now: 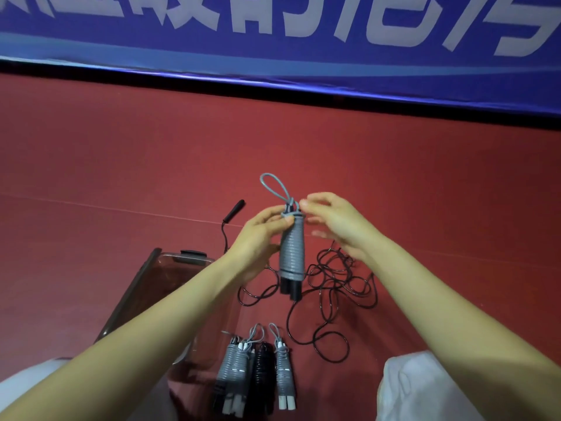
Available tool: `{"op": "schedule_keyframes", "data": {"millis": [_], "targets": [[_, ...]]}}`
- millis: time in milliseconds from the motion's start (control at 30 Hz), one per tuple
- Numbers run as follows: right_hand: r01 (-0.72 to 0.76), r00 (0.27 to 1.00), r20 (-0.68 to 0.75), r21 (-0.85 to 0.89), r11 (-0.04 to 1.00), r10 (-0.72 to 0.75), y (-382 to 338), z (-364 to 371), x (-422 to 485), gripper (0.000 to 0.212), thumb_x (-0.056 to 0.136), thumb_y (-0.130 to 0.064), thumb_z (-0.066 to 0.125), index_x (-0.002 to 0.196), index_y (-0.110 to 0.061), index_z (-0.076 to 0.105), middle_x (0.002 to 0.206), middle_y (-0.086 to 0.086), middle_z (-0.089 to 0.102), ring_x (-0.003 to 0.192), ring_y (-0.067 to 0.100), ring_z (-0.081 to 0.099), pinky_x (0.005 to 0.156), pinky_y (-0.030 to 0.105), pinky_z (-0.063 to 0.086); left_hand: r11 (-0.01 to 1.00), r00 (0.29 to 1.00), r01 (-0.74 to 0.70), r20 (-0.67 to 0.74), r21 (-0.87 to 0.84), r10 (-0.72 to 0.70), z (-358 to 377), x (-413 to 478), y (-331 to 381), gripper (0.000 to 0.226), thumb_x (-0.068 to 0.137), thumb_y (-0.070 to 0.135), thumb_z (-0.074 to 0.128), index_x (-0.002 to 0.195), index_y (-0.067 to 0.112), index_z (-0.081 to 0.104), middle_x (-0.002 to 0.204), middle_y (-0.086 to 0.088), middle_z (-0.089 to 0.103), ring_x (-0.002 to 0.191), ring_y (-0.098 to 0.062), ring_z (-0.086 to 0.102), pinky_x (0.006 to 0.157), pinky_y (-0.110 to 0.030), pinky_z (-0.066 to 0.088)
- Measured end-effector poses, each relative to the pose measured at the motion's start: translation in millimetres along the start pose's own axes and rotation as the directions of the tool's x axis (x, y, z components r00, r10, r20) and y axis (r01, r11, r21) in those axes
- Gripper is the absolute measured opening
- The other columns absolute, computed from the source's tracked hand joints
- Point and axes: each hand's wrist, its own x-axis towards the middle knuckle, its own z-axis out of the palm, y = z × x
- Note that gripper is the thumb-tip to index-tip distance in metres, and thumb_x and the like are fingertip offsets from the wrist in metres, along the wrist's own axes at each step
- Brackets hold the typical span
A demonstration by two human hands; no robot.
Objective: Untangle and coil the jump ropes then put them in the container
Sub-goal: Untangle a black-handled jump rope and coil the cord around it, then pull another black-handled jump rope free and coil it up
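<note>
the left hand (258,238) is gripping a coiled grey rope (292,250) around its upper half, fingers curled round the back and thumb pressing across the top turns. the rope is being held upright above the floor (121,165), in the middle of the view. its cord is wound in tight turns round both handles, whose black ends are sticking out below the winding. a loop (274,188) of grey cord is standing up from the top of the coil.

the right hand (337,226) is hovering at the top of the coil, with one fingertip touching the uppermost turn just beside the left thumb. the other fingers are loosely curled and blurred, so it cannot be told whether this hand is pinching the cord or only touching it.

a black rope (334,284) is lying uncoiled on the floor beneath and to the right of the hands, in a loose tangle of loops. one black handle (234,211) is lying apart from the tangle, beyond the left hand.

a clear container (130,296) is sitting on the floor under the left forearm. four coiled ropes (258,372), three grey and one black, are lying side by side at its near right side.

a blue banner (273,65) with white characters is running along the far edge of the floor.
</note>
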Motion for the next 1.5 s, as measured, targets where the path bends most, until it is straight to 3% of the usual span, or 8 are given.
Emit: {"op": "schedule_keyframes", "data": {"millis": [267,367,500,867,1000,1133,1300,1500], "targets": [[0.144,0.988,0.096,-0.323,0.935,-0.119,33.6,18.1,-16.8,0.071,0.084,-0.009,0.072,0.143,-0.027,0.037,0.106,0.013,0.060,0.096,0.031,0.065,0.092,0.044,0.052,0.989,0.980,0.083,-0.167,-0.125,-0.104,-2.6,-8.4,-10.4,0.038,0.092,0.007,0.061,0.129,0.002,0.052,0.098,-0.006,0.067,0.075,-0.011,0.069,0.057,-0.024,0.051],[0.069,0.994,0.099,-0.244,0.967,-0.046,50.8,19.5,-18.6,0.065,0.087,-0.002,0.066,0.143,-0.023,0.039,0.089,0.007,0.054,0.085,0.025,0.060,0.083,0.046,0.054,0.986,0.978,0.165,-0.124,-0.029,-0.168,-4.6,-15.7,-23.4,0.033,0.096,0.002,0.051,0.129,0.003,0.053,0.109,-0.004,0.066,0.099,-0.014,0.064,0.068,-0.029,0.050],[-0.031,0.984,0.159,-0.286,0.958,0.080,85.4,26.4,-22.9,0.067,0.089,-0.001,0.063,0.146,-0.022,0.036,0.097,0.011,0.056,0.084,0.022,0.059,0.064,0.033,0.053,0.962,0.961,0.268,-0.082,0.050,-0.264,-13.1,-33.9,-55.5,0.042,0.095,-0.014,0.035,0.129,0.006,0.050,0.099,0.003,0.065,0.085,-0.007,0.062,0.071,-0.029,0.052],[-0.358,0.918,0.112,-0.174,0.917,0.379,227.2,83.3,-9.8,0.050,0.089,0.003,0.060,0.134,-0.013,0.041,0.097,0.008,0.053,0.093,0.021,0.052,0.076,0.037,0.048,0.899,0.874,0.439,-0.230,-0.004,-0.428,-63.2,-42.8,-192.9,0.046,0.091,-0.020,0.033,0.132,-0.004,0.045,0.092,-0.004,0.063,0.072,-0.009,0.062,0.053,-0.015,0.049],[-0.389,0.915,0.051,-0.158,0.908,0.400,281.5,108.6,-11.8,0.050,0.088,0.007,0.058,0.133,-0.006,0.041,0.088,0.007,0.051,0.083,0.022,0.050,0.065,0.028,0.043,0.854,0.836,0.516,-0.257,0.064,-0.485,-84.1,-43.2,-241.1,0.038,0.093,-0.016,0.034,0.103,0.010,0.061,0.075,0.007,0.070,0.072,-0.005,0.062,0.061,-0.017,0.047],[-0.434,0.900,0.004,-0.104,0.895,0.437,327.2,126.8,-14.4,0.050,0.087,0.009,0.058,0.131,-0.008,0.043,0.102,0.014,0.055,0.090,0.024,0.053,0.071,0.029,0.045,0.760,0.859,0.498,-0.355,0.418,-0.368,-96.9,-47.9,-267.3,0.035,0.084,-0.018,0.045,0.108,-0.004,0.066,0.096,-0.006,0.067,0.075,-0.003,0.062,0.073,-0.018,0.043],[-0.478,0.876,0.026,-0.081,0.875,0.481,353.0,144.3,-8.1,0.052,0.087,0.002,0.061,0.132,-0.015,0.042,0.103,0.012,0.053,0.092,0.024,0.053,0.079,0.037,0.046,0.404,0.816,0.567,-0.556,0.718,-0.158,-130.9,-52.1,-296.2,0.040,0.082,0.003,0.058,0.121,0.009,0.061,0.119,-0.021,0.057,0.114,-0.039,0.047,0.098,-0.038,0.034],[-0.442,0.895,0.007,-0.129,0.888,0.446,362.6,154.2,-0.5,0.057,0.081,-0.006,0.070,0.132,-0.022,0.051,0.091,0.001,0.050,0.090,0.025,0.054,0.090,0.048,0.051,0.540,0.784,0.594,-0.579,0.596,-0.223,-140.8,-60.7,-307.0,0.043,0.079,-0.003,0.064,0.121,0.005,0.060,0.118,-0.022,0.059,0.114,-0.033,0.051,0.095,-0.028,0.033]]}}
